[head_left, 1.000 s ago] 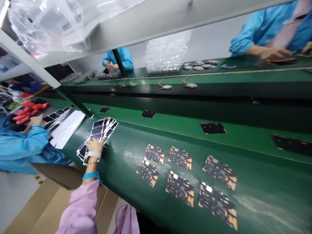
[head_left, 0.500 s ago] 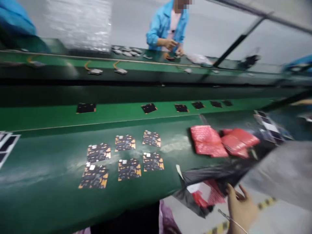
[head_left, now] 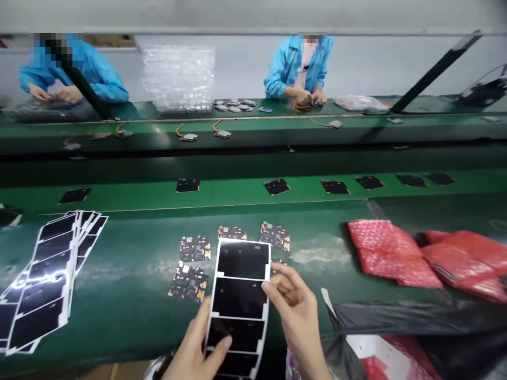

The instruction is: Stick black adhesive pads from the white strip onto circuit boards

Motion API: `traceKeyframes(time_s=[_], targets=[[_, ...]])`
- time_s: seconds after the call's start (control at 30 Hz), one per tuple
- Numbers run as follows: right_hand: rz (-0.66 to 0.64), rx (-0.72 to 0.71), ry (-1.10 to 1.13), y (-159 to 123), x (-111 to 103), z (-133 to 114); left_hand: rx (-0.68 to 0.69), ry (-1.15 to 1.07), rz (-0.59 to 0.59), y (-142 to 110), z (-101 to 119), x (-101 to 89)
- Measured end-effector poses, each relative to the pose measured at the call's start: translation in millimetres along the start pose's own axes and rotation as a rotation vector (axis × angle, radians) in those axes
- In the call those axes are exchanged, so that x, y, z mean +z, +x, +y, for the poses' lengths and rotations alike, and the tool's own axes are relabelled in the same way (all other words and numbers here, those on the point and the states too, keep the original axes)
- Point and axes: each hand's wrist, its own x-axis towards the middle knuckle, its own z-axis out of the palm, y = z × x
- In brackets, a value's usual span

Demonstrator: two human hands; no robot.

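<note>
A white-edged sheet of black stickers (head_left: 240, 296) is held up at the middle, partly covering the circuit boards behind it. My left hand (head_left: 195, 345) grips its lower left side, thumb across the front. At the upper right edge, my right hand (head_left: 296, 309) pinches the sheet between thumb and fingers. Several black-and-orange circuit boards lie on the green table behind; one board (head_left: 189, 282) is left of the sheet, and another board (head_left: 275, 236) shows past its top right corner.
More sticker sheets (head_left: 43, 279) lie fanned at left. Red bubble-wrap packages (head_left: 390, 253) sit at right, above a black plastic bag (head_left: 396, 319) at the table edge. Dark boards (head_left: 187, 184) are spread along the bright green strip. Two co-workers in blue sit across.
The view has swung left. My right hand was beside the black bag with no sheet; now both hands hold a sticker sheet in front of the circuit boards.
</note>
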Motion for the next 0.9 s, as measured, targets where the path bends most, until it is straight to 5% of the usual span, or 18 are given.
traceKeyframes(time_s=[0.07,0.17,0.23,0.3,0.57,0.8,0.87,0.9], targets=[[0.063,-0.112,-0.165,2.1,3.8,3.1,-0.015,-0.067,-0.013,3.7,3.9,16.8],[0.143,-0.496,-0.585,-2.8,2.4,-2.3,-0.003,-0.005,-0.055,15.0,14.8,26.4],[0.076,-0.764,-0.822,-5.6,-0.1,-11.0,0.023,0.095,-0.156,17.7,20.1,26.9],[-0.087,-0.888,-0.905,-5.5,-4.1,-20.2,0.051,0.174,-0.255,15.6,21.2,27.3],[-0.461,-0.937,-0.935,7.4,-27.3,-39.6,0.178,0.349,-0.240,6.6,13.6,44.5],[-0.488,-0.612,-0.611,22.3,-27.2,-40.2,0.289,0.424,-0.347,12.7,23.0,44.7],[-0.358,-0.512,-0.587,27.7,-30.9,-37.3,0.235,0.362,-0.326,14.1,24.6,47.4],[-0.182,-0.458,-0.613,29.3,-33.8,-34.9,0.185,0.324,-0.278,15.3,25.4,49.6]])
